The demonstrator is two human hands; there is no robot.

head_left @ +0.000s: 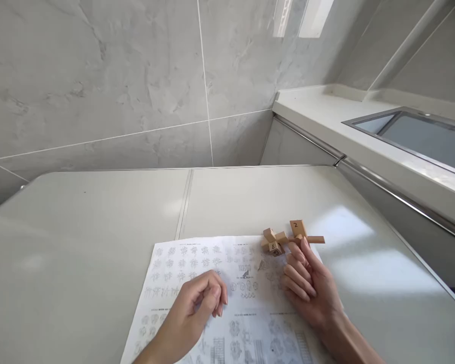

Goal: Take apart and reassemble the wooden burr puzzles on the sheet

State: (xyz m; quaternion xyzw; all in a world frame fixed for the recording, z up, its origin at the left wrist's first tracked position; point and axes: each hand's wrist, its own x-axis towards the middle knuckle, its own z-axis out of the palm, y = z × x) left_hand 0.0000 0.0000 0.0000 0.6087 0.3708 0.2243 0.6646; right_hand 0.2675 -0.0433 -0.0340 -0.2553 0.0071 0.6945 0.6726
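I see the wooden puzzle pieces, numbered and interlocked, at the far right corner of the diagram sheet, mid-desk. My right hand lies with fingers together, tips just touching them — nothing gripped. My left hand rests loosely curled on the sheet, empty. The pieces look light, stiff and prone to sliding apart — best pinched at the crossing.

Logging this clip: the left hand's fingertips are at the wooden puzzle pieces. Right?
No: the head view shows the right hand with its fingertips at the wooden puzzle pieces; the left hand lies curled on the printed sheet.
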